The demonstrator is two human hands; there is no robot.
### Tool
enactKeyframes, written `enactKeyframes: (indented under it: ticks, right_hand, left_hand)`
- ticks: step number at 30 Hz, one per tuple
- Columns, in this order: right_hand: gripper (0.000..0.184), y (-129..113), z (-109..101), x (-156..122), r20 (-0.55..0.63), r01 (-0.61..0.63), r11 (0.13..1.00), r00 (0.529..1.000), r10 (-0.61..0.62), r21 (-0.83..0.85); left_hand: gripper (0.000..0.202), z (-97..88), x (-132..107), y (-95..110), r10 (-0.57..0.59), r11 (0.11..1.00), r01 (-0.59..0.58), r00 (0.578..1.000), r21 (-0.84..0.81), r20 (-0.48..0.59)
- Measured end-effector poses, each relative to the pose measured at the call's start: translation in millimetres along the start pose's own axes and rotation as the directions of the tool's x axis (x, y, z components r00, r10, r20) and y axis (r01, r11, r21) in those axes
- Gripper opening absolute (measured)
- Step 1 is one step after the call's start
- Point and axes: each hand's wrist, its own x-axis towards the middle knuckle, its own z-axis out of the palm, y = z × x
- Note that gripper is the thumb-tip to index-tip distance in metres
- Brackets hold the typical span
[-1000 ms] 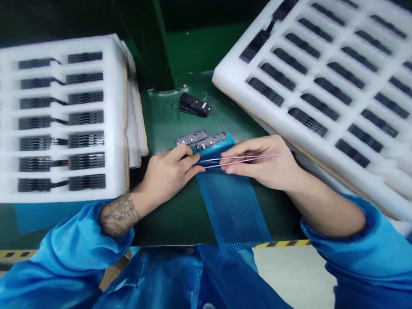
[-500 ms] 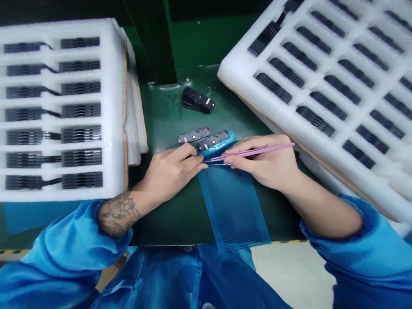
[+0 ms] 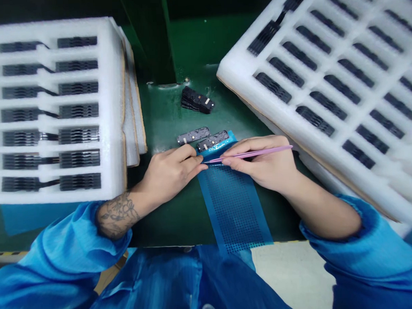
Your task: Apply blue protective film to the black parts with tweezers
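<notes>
Pink tweezers [image 3: 257, 152] are gripped in my right hand [image 3: 264, 163], their tips pointing left to the fingertips of my left hand [image 3: 174, 172]. My left thumb and fingers are pinched at the edge of a blue sheet [image 3: 233, 203] dotted with small dark squares. What that pinch holds is too small to make out. The sheet's far end is folded up and shiny. Just beyond it lie two flat black plastic parts [image 3: 212, 140], side by side, one of them nearer my left knuckles.
Farther back sits a fanned stack of black parts [image 3: 197, 100]. White foam trays [image 3: 111, 108] filled with such parts are piled at the left. Another foam tray [image 3: 236, 66] stands angled at the right, close to my right forearm. A green post [image 3: 160, 47] rises behind.
The tweezers have shifted slightly left, their tips now closer to my left fingertips. My right hand moved a little with them; the left hand stays nearly still.
</notes>
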Motion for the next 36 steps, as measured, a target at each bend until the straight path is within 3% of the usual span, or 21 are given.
enactKeyframes:
  ticks: [13, 19, 23, 28, 32, 36]
  right_hand:
    - [0.004, -2, 0, 1, 0.005, 0.003, 1.0, 1.0, -0.003, -0.004]
    - [0.007, -3, 0, -1, -0.004, -0.086, 0.996, 0.996, 0.086, 0.03]
    - [0.011, -3, -4, 0, -0.092, -0.129, 0.987, 0.986, 0.137, 0.091]
    - [0.013, -7, -10, 2, -0.258, -0.151, 0.987, 0.953, 0.158, 0.049]
    - [0.014, -6, -7, 2, -0.308, -0.125, 0.991, 0.942, 0.136, 0.057]
    - [0.016, -2, -5, 3, -0.299, -0.102, 0.992, 0.947, 0.118, 0.067]
  left_hand:
    - [0.02, -1.3, 0, 0, 0.0, 1.0, 0.0, 1.0, 0.013, 0.018]
    - [0.02, -0.9, -1, 0, -0.005, 1.0, 0.005, 1.0, 0.009, 0.017]
    - [0.027, -2.9, -2, -1, -0.021, 1.0, 0.02, 1.0, 0.021, 0.008]
    - [0.035, -6.0, 4, 1, -0.011, 0.999, 0.011, 1.0, 0.035, 0.012]
    - [0.034, -5.9, 8, 1, 0.065, 0.989, -0.072, 0.996, 0.129, 0.056]
    - [0.023, -4.9, 6, -1, 0.068, 0.989, -0.07, 0.997, 0.131, 0.023]
